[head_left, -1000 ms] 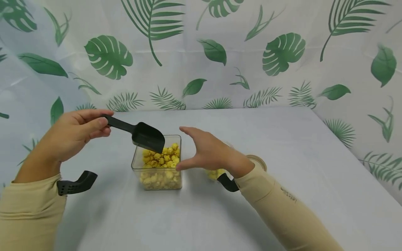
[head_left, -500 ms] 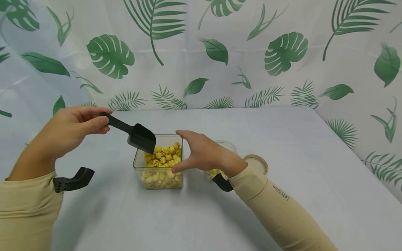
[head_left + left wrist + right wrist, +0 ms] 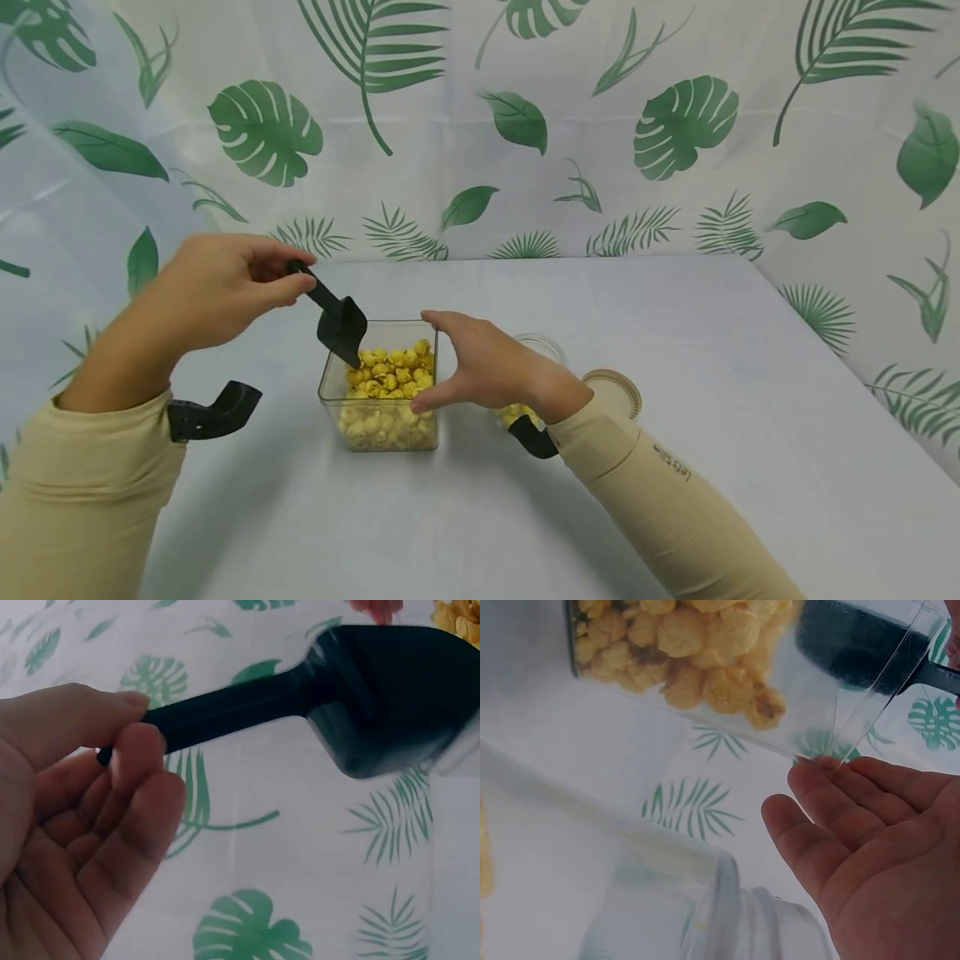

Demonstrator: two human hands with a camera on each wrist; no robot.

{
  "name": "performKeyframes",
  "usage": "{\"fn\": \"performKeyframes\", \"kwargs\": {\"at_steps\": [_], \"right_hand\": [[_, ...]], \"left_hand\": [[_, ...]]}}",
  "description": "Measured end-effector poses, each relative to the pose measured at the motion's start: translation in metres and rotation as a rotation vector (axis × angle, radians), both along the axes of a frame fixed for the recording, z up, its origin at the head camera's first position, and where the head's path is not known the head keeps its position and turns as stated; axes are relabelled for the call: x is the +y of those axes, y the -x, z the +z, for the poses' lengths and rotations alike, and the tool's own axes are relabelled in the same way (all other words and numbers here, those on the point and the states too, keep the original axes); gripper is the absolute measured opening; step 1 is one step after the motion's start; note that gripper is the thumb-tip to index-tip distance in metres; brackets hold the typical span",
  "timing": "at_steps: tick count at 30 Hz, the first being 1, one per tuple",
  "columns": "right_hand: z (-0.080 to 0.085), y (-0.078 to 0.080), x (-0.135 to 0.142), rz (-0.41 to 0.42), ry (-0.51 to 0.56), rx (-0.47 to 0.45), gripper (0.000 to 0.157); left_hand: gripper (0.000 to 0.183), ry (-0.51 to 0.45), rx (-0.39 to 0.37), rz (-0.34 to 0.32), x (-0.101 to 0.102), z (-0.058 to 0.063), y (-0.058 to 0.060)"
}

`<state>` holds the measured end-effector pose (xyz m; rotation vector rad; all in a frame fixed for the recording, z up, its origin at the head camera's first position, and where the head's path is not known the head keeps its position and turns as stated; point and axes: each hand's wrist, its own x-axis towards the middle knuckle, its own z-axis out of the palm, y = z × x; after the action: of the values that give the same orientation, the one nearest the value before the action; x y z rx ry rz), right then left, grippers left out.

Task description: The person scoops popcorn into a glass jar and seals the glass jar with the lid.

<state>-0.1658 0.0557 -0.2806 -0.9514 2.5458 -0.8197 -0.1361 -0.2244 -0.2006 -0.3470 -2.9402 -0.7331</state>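
Scoop [image 3: 342,329] dips over the far left corner of the popcorn [image 3: 390,371] box [image 3: 382,401], short of the tabletop's [image 3: 420,525] far edge, its handle pinched by the left hand [image 3: 225,287]. The right hand's [image 3: 487,367] thumb and forefinger stand apart across the box's right side. The right wrist view shows the jar's [image 3: 675,885] side, mostly covered from the head; only the head view shows the lid [image 3: 618,393].

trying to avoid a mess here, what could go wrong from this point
The left hand pinches the black plastic scoop near its handle's end, so it might twist under load. Lifting out a heaped scoop could drop round yellow popcorn over the rim of the clear, square-sided box. The right hand only touches the box lightly, it seems, and the clear, round-mouthed jar sits close by, so a slip could knock it.
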Motion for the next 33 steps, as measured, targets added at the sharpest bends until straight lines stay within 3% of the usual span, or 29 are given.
{"fn": "performKeyframes", "kwargs": {"at_steps": [4, 9, 16, 22, 29, 33], "right_hand": [[0.000, 0.000, 0.000, -0.001, 0.004, 0.001, 0.107], [0.000, 0.001, -0.001, 0.000, 0.011, -0.004, 0.107], [0.000, 0.001, -0.001, 0.006, 0.023, -0.001, 0.106], [-0.001, 0.000, 0.000, 0.007, 0.031, 0.000, 0.106], [-0.003, 0.000, 0.000, 0.004, 0.030, -0.007, 0.107], [-0.002, 0.000, 0.001, 0.004, 0.022, -0.001, 0.107]], "left_hand": [[0.033, 0.075, -0.016, -0.065, 0.016, 0.003, 0.005], [0.033, 0.090, -0.074, -0.113, 0.027, -0.006, 0.012], [0.032, 0.011, -0.143, -0.122, 0.023, -0.027, 0.020], [0.032, -0.103, -0.262, -0.091, 0.016, -0.040, 0.025], [0.036, -0.174, -0.306, -0.094, 0.003, -0.046, 0.026], [0.037, -0.268, -0.338, -0.081, -0.003, -0.047, 0.024]]}}
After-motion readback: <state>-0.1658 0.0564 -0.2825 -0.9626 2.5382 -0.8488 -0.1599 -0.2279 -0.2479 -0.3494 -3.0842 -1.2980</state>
